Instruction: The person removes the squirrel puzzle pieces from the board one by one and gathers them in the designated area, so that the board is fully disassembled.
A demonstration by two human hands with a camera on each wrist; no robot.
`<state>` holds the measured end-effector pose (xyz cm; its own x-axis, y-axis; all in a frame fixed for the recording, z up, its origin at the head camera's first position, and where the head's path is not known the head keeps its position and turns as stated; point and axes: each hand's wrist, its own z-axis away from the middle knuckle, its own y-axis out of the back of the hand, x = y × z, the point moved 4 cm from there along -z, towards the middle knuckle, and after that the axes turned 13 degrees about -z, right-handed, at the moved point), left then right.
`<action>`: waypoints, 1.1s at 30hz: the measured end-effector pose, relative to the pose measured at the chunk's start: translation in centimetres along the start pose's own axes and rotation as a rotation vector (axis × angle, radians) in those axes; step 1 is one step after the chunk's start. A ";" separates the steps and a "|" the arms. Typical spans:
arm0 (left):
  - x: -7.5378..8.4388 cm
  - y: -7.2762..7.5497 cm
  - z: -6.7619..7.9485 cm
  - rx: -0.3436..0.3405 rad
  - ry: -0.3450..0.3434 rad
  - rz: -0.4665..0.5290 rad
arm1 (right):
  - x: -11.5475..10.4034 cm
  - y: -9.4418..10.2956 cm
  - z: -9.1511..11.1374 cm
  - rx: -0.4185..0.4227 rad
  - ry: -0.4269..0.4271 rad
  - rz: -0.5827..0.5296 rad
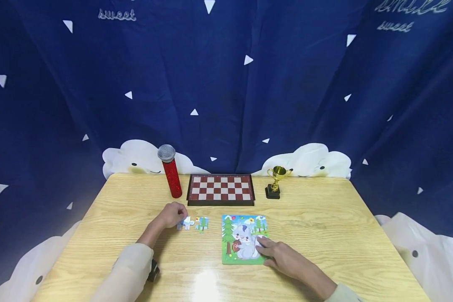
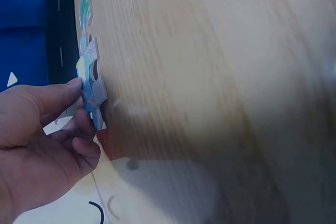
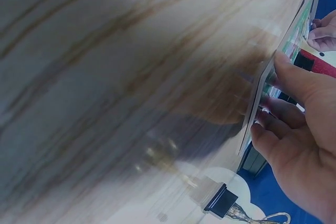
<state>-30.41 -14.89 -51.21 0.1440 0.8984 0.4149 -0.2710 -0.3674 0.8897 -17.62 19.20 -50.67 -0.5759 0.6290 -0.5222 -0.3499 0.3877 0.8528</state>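
In the head view my left hand (image 1: 173, 214) pinches the edge of a pale blue and white jigsaw piece (image 1: 187, 222) low over the table. Thumb and fingertips meet at that piece (image 2: 88, 80) in the left wrist view. Just right of it lies another jigsaw piece (image 1: 202, 224) with a green tree on it. My right hand (image 1: 285, 256) rests on the right side of a square squirrel puzzle board (image 1: 244, 254), fingers on the picture and thumb by its edge. The right wrist view shows those fingers along the board (image 3: 256, 99), seen nearly edge-on.
Along the back stand a red microphone (image 1: 172, 178) with a silver head, a red-and-white chessboard (image 1: 220, 188) in a dark frame, and a small gold trophy cup (image 1: 274, 181) on a black base. A dark blue curtain (image 1: 226, 84) hangs behind the wooden table (image 1: 324, 226).
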 end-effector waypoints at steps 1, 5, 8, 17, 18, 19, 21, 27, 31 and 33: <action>0.0 0.0 -0.1 0.000 0.008 0.004 | 0.0 0.0 0.0 0.001 0.000 -0.001; 0.1 0.2 -0.1 0.017 0.020 0.014 | 0.0 0.0 0.0 0.000 -0.002 0.000; 0.8 0.4 -0.1 0.034 -0.001 0.034 | 0.0 -0.1 0.0 0.000 -0.007 -0.002; 5.1 -0.6 -0.8 0.005 -0.101 0.194 | -0.1 0.0 0.0 0.008 -0.016 -0.020; 5.6 -0.8 -0.9 0.005 -0.112 0.203 | -0.1 -0.1 0.1 0.010 -0.012 -0.019; 6.1 -1.0 -1.0 0.006 -0.125 0.215 | 0.0 -0.1 0.1 0.010 -0.011 -0.017; 7.2 -1.4 -1.2 -0.003 -0.153 0.223 | 0.0 -0.2 0.1 0.010 -0.008 -0.012; 9.5 -2.8 -1.8 -0.054 -0.218 0.230 | 0.1 -0.2 0.1 0.008 -0.016 -0.023; 10.8 -3.7 -1.9 -0.090 -0.261 0.233 | 0.1 -0.1 0.0 0.011 -0.009 -0.023; 11.3 -3.9 -1.8 -0.098 -0.283 0.232 | 0.1 -0.2 0.0 0.013 -0.005 -0.019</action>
<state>-29.44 -2.83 -50.35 0.3215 0.6872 0.6514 -0.4148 -0.5162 0.7493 -17.65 19.18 -50.88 -0.5658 0.6244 -0.5386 -0.3515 0.4083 0.8425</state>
